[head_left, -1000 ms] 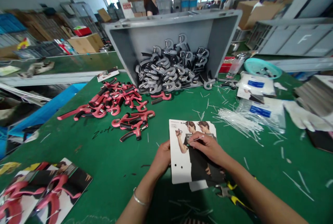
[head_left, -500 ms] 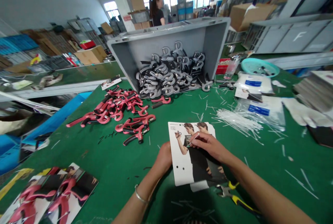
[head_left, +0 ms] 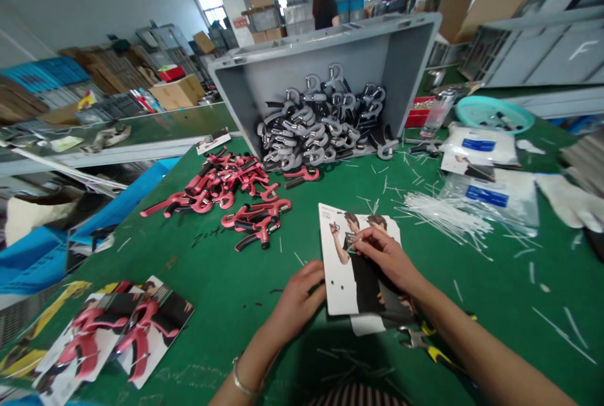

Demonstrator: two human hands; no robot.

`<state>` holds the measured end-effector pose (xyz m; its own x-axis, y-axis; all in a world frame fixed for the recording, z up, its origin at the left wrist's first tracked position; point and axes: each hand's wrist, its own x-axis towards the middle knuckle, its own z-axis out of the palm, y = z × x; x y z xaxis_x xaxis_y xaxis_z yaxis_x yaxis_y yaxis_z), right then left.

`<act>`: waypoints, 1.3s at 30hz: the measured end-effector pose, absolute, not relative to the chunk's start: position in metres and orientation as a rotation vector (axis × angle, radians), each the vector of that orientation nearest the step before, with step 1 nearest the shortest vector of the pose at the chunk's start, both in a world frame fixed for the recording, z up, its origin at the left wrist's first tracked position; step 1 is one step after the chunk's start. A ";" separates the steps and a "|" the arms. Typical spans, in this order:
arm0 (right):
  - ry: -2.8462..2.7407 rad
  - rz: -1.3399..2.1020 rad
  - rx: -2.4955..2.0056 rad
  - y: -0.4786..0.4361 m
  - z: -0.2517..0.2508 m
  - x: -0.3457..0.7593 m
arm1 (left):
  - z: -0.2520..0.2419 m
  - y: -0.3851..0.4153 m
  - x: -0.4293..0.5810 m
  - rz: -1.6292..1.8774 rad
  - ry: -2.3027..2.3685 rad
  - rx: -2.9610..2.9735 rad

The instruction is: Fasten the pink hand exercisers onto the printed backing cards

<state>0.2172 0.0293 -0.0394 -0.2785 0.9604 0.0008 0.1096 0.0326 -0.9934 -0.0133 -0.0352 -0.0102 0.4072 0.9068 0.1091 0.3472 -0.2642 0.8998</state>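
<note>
A printed cardboard backing card (head_left: 337,293) with small holes is raised above the table, lying over a second card (head_left: 368,325). At its left edge is my left hand (head_left: 299,298), fingers curled behind the card and partly hidden. My right hand (head_left: 389,259) is over the card's front, thumb and fingertips pinched on a thin white cable tie (head_left: 350,248) whose end meets the card. Yellow-and-black side cutters (head_left: 427,343) lie under my right forearm. Beyond the card is a bunch of loose white cable ties (head_left: 446,217).
Red hand grips (head_left: 226,182) are piled left of a grey crate (head_left: 325,38) tipped on its side, with grey hand grips (head_left: 311,129) inside. Carded red grips (head_left: 141,337) lie front left. Plastic bags (head_left: 491,195), a glove (head_left: 570,198) and a turquoise tray (head_left: 495,104) are at right. A person (head_left: 325,3) stands behind.
My left hand has slid lower and further out along the card's left edge, so more of its fingers show. My right hand stays pinched at the card. The whole view has shifted slightly.
</note>
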 end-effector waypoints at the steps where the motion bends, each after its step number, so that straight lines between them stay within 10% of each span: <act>1: -1.467 1.346 -1.132 0.029 -0.040 0.215 | -0.011 -0.030 -0.012 0.876 1.117 1.862; 24: -1.799 1.000 -1.081 0.029 -0.033 0.202 | -0.018 0.002 0.012 0.443 1.404 2.003; 39: -2.088 0.850 -0.904 0.025 -0.023 0.205 | -0.026 0.007 0.009 1.029 1.413 1.513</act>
